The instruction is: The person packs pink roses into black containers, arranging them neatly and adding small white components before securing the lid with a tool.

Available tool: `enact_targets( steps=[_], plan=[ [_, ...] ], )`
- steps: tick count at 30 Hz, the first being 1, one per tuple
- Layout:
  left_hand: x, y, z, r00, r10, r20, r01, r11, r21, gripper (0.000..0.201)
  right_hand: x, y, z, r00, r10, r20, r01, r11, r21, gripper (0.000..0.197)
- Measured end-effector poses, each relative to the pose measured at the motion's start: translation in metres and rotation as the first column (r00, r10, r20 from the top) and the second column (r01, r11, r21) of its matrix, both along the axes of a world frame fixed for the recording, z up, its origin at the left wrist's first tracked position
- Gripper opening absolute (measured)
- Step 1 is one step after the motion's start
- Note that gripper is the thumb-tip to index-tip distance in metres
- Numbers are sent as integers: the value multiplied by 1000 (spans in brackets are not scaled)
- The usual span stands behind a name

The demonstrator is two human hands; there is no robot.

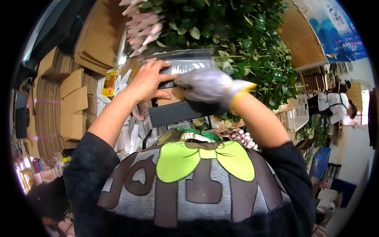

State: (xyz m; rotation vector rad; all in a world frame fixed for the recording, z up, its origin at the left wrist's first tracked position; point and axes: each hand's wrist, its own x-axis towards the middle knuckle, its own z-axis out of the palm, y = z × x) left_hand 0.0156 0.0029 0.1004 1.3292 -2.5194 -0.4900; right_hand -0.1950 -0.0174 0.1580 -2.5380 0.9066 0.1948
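Observation:
My bare left hand [149,81] rests with its fingers apart at the left side of a clear plastic sheet [185,66] and a brown board [169,96]. Its thumb lies over the board. Close beside it is my right hand [205,86], in a grey-white glove with a yellow cuff, blurred by motion. The glove covers part of the sheet and the board; its fingers cannot be made out, nor whether they grip anything. Nearer to me lies a black ribbed mat [175,113], partly below the glove.
Leafy green stems [237,35] are heaped beyond my hands, with pink-wrapped flower heads [144,27] at their left. White foam strips [134,132] lie left of the mat. Flattened cardboard [49,106] is stacked at far left. A person [333,103] stands at far right.

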Motion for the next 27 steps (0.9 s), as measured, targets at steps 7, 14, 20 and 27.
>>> enact_targets(
  steps=[7,14,20,27],
  plan=[
    [19,8,-42,971,-43,-233,25,996,-80,48,-34,65,-10,964,-99,246,176,932,-316,52],
    [28,6,-48,955,-98,-279,94,995,-28,22,32,15,-31,932,-177,318,270,921,-280,20],
    [57,39,-35,796,249,-552,-175,967,184,18,43,-1,-34,966,-193,174,206,977,-60,25],
    [46,61,-70,726,379,-574,-149,901,407,32,52,-8,-27,981,-174,-91,166,982,-86,35]
  ],
)
